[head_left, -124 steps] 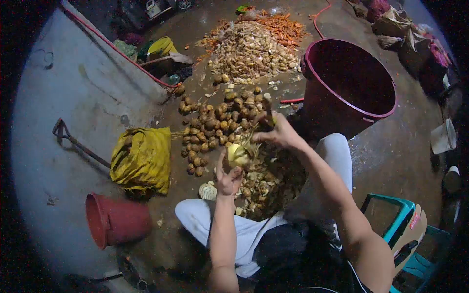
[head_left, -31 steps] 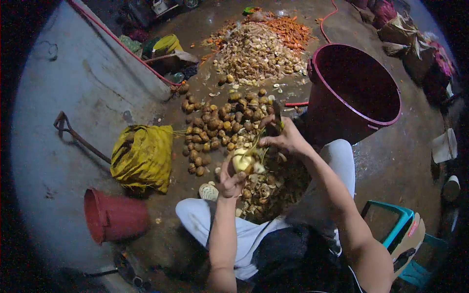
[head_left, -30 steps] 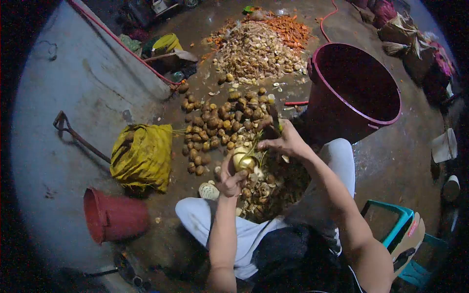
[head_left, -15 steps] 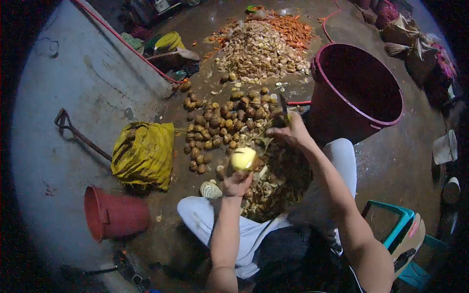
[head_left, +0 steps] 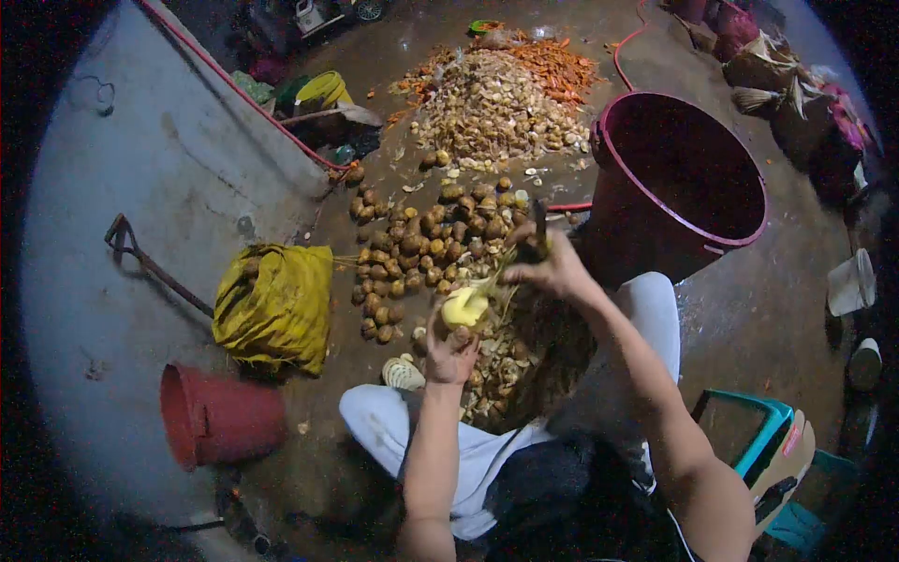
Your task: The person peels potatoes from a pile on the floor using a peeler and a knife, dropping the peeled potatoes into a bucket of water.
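A pale yellow peeled root vegetable (head_left: 464, 307) rests in my left hand (head_left: 450, 354), whose fingers curl round its lower left side. My right hand (head_left: 560, 270) is closed on a dark-handled knife (head_left: 540, 225), just right of and above the vegetable. Thin strips of peel hang between the two hands; the blade is blurred. Beyond them lies a heap of brown unpeeled roots (head_left: 412, 248) on the wet floor. Peelings (head_left: 501, 375) are piled below my hands, between my knees.
A large maroon tub (head_left: 646, 201) stands at the right, a yellow sack (head_left: 272, 309) and a red bucket (head_left: 225, 417) at the left. Farther off are a pale heap of peelings (head_left: 492, 108) and orange scraps (head_left: 557, 70). A teal stool (head_left: 777, 412) is at lower right.
My left hand has tilted the vegetable and shifted it slightly left since half a second ago. My right hand with the knife has moved slightly left and down, nearer the vegetable.
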The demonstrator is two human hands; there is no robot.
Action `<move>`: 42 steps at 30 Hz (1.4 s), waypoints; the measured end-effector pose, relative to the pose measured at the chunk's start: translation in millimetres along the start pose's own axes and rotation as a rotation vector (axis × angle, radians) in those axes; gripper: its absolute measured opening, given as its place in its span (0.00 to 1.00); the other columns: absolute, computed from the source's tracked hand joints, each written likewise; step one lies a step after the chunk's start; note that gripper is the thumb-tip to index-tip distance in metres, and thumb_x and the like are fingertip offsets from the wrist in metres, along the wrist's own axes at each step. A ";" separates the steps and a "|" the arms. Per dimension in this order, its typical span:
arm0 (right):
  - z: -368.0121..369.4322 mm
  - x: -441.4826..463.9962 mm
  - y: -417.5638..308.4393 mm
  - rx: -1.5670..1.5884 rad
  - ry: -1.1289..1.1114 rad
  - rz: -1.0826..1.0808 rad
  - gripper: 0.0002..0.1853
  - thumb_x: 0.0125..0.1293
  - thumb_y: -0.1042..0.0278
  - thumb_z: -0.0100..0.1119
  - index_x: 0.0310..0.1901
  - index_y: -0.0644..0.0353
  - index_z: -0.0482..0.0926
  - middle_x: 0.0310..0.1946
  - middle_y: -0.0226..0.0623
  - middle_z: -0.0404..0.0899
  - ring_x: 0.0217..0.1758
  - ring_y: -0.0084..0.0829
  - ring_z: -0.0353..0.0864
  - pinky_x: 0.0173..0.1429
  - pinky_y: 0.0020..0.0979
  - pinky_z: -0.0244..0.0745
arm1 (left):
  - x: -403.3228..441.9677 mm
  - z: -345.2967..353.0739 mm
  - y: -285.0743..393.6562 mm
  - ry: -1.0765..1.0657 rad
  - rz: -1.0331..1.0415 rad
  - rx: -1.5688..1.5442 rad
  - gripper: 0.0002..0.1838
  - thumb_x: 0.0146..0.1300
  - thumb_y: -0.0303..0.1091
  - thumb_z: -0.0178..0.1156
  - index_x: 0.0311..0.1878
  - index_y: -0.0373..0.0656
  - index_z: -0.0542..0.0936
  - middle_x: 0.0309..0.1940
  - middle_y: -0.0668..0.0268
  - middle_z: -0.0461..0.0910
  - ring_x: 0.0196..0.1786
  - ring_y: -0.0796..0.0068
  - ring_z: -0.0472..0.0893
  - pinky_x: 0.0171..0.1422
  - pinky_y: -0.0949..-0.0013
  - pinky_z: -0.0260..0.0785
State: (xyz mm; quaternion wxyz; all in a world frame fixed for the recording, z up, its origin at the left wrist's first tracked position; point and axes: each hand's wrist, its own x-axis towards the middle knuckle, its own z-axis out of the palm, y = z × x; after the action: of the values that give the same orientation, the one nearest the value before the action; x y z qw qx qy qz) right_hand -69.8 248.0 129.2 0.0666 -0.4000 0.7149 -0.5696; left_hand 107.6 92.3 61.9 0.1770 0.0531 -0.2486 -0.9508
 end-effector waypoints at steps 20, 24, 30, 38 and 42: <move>6.3 1.4 28.2 0.020 0.051 0.075 0.23 0.45 0.63 0.79 0.41 0.62 0.78 0.41 0.34 0.81 0.49 0.29 0.77 0.57 0.36 0.70 | -3.5 11.0 6.5 -0.067 0.029 0.136 0.38 0.47 0.26 0.69 0.64 0.36 0.67 0.60 0.59 0.73 0.62 0.60 0.73 0.67 0.56 0.68; 9.0 -6.6 7.8 -0.003 0.020 -0.036 0.26 0.44 0.60 0.79 0.44 0.62 0.80 0.42 0.38 0.84 0.48 0.35 0.82 0.56 0.34 0.73 | -5.0 14.6 2.2 -0.001 0.065 0.252 0.38 0.44 0.30 0.73 0.61 0.34 0.69 0.57 0.58 0.74 0.60 0.60 0.75 0.67 0.58 0.68; 6.7 2.8 35.6 0.059 0.087 0.056 0.24 0.46 0.60 0.79 0.42 0.62 0.79 0.41 0.39 0.83 0.47 0.32 0.81 0.55 0.34 0.73 | -4.5 4.8 1.2 0.081 -0.026 -0.104 0.40 0.43 0.32 0.73 0.62 0.33 0.68 0.57 0.54 0.74 0.61 0.55 0.74 0.67 0.55 0.69; 5.8 1.3 42.3 0.004 0.095 0.190 0.29 0.45 0.59 0.78 0.49 0.63 0.79 0.40 0.40 0.85 0.45 0.35 0.83 0.55 0.34 0.74 | -13.1 -11.7 -5.2 0.177 -0.036 -0.082 0.35 0.43 0.25 0.71 0.60 0.39 0.72 0.56 0.55 0.76 0.60 0.55 0.74 0.66 0.50 0.68; 7.0 1.7 27.9 0.001 0.122 -0.071 0.23 0.44 0.68 0.79 0.40 0.63 0.78 0.38 0.29 0.80 0.42 0.22 0.75 0.49 0.29 0.72 | -7.2 -5.7 -6.1 0.183 -0.045 -0.158 0.36 0.46 0.31 0.73 0.60 0.34 0.71 0.57 0.56 0.75 0.62 0.55 0.73 0.70 0.53 0.64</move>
State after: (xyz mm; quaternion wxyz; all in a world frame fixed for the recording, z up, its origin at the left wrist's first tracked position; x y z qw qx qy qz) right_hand -80.9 242.4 103.3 0.0030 -0.3896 0.7026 -0.5954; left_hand 113.5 97.3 54.0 0.1810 0.1310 -0.1544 -0.9624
